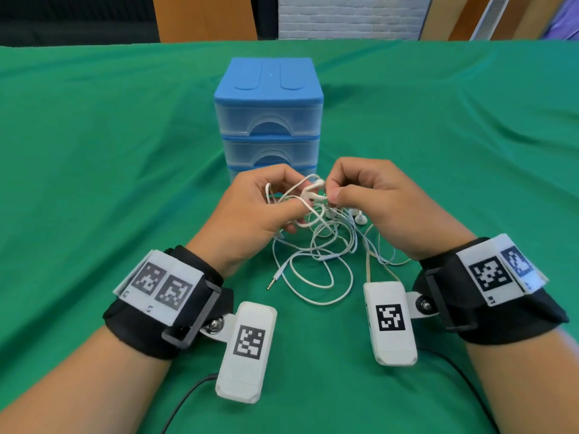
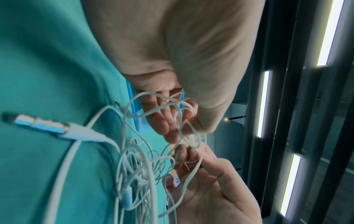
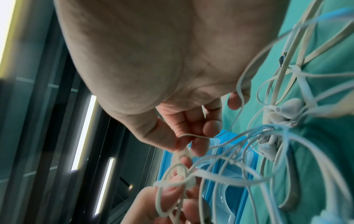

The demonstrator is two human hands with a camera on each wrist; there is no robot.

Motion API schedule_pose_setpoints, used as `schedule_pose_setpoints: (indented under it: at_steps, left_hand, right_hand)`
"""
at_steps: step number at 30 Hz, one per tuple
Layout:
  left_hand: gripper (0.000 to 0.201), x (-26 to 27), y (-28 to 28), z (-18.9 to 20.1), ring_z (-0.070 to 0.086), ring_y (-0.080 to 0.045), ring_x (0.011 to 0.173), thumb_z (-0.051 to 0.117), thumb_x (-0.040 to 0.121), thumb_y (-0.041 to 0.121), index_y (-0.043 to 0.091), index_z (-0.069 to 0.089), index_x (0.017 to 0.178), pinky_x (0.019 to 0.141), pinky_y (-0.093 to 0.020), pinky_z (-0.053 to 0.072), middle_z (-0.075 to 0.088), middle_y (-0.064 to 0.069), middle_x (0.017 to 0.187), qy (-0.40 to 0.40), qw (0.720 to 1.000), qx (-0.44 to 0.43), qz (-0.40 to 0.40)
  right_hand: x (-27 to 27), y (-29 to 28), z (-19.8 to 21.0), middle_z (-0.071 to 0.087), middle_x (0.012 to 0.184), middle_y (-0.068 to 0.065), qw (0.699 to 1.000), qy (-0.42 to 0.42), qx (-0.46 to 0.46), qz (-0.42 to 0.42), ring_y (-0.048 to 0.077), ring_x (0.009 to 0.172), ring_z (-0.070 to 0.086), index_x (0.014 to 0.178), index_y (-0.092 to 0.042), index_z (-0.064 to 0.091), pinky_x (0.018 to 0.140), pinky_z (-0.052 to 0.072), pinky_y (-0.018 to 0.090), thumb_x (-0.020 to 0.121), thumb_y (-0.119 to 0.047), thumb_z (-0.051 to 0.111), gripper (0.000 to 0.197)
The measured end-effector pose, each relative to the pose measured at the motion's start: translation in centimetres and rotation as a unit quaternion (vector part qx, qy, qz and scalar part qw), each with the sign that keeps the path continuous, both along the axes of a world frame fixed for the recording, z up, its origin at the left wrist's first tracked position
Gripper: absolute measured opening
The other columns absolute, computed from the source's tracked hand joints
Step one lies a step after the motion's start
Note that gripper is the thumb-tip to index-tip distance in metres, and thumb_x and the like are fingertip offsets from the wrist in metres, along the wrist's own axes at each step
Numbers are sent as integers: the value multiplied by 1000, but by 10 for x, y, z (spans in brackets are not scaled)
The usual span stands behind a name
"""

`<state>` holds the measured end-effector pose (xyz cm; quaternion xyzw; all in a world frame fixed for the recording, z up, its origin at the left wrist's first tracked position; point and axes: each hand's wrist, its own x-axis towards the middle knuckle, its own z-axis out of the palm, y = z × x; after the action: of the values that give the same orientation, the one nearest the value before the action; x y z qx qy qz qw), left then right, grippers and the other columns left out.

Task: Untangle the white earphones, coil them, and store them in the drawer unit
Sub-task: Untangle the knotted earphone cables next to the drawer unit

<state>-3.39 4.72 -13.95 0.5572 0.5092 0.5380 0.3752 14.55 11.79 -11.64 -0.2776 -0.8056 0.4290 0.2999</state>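
A tangle of white earphones (image 1: 316,245) hangs between my hands above the green cloth, its loops and jack plug (image 1: 273,280) trailing on the cloth. My left hand (image 1: 266,202) pinches several strands of the cable. My right hand (image 1: 357,191) pinches an earbud (image 1: 313,192) at the top of the knot, thumb against fingertips. The left wrist view shows the jack plug (image 2: 38,123) close up and the cable mass (image 2: 138,166). In the right wrist view the fingers (image 3: 191,141) hold the cable, with another earbud (image 3: 289,106) lying on the cloth. The blue drawer unit (image 1: 268,117) stands just behind my hands, drawers closed.
Green cloth (image 1: 109,167) covers the whole table. White tracker boxes (image 1: 247,349) hang from both black wristbands, with a dark cable (image 1: 185,399) running off toward me. Wooden panels and a white brick wall (image 1: 347,17) lie beyond the table's far edge.
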Motion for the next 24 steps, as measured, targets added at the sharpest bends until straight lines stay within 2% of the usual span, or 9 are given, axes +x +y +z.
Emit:
schedule_pose_setpoints:
  at_steps: [3,5,8,10,13,17,18,20,24]
  left_hand:
    - [10,2,1,0,64,-19,64,73,86,-1,3,73,95,62,-24,53,68,-18,81,-33,999,7,22]
    - [10,2,1,0,63,-19,67,74,85,-3,4,74,93,64,-25,54,69,-22,84,-44,998,14,30]
    - [16,-1,2,-1,62,-22,69,73,84,-6,9,74,86,68,-28,57,67,-11,79,-58,997,18,39]
    - [18,-2,2,-2,62,-26,73,74,83,-7,10,74,85,73,-31,59,66,-10,79,-66,997,16,34]
    - [16,-1,1,-2,61,-23,80,77,79,-4,5,74,91,82,-34,56,69,-8,84,-74,997,10,17]
    - [19,-1,1,-2,63,-22,84,79,75,1,4,73,92,86,-34,56,72,-6,88,-99,995,7,9]
    - [17,-1,1,-2,63,-22,84,77,77,-3,4,72,92,85,-32,57,72,-6,89,-102,995,8,9]
    - [18,-2,2,-3,64,-22,84,76,78,-5,3,71,93,84,-31,57,73,-7,91,-105,994,12,7]
    - [20,0,1,-2,68,-19,79,73,80,-2,-2,69,100,77,-26,55,73,-10,89,-131,991,14,-14]
  right_hand:
    - [0,2,-1,59,76,27,999,-23,13,-41,37,69,50,71,-7,60,71,42,53,77,-20,54,16]
    - [0,5,-3,61,70,21,997,-21,10,-75,32,64,47,68,-7,60,69,44,53,74,-21,52,17]
    - [3,13,-4,55,60,15,987,32,-1,-155,24,61,44,63,-5,57,63,41,52,71,-22,51,19]
    - [8,19,-3,50,60,17,974,81,-7,-214,23,61,40,62,-2,54,60,34,46,69,-22,51,21]
    - [16,24,-2,60,59,14,961,99,6,-259,23,60,47,61,-2,59,62,39,42,66,-22,54,21]
    - [16,18,0,72,77,10,975,73,55,-202,34,71,58,77,-15,74,68,49,42,73,-17,64,11]
    - [15,15,1,72,78,4,981,65,66,-169,30,71,56,82,-16,76,68,48,36,77,-14,68,10]
    - [13,9,2,71,80,-5,993,24,74,-93,10,68,53,90,-18,77,67,44,22,82,-14,74,9]
    - [7,5,-2,71,78,-7,997,-22,64,-29,12,65,49,90,-20,76,62,41,19,85,-18,77,5]
